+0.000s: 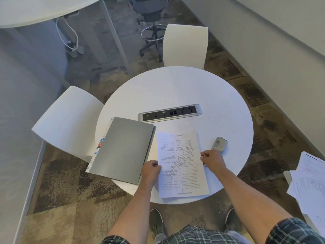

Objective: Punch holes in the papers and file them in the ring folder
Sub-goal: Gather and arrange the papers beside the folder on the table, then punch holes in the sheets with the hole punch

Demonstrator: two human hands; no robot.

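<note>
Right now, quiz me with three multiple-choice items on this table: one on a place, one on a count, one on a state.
1. Where is the hole punch?
A. right of the papers
B. on the ring folder
C. on a chair

2. How many white chairs stand at the round table?
A. one
B. two
C. four

3. The ring folder is:
A. closed
B. open flat
C. upright

Answers:
1 A, it lies by the right hand.
2 B, one chair beyond, one left.
3 A, its grey cover lies shut; the left hand and right hand grip the papers.
</note>
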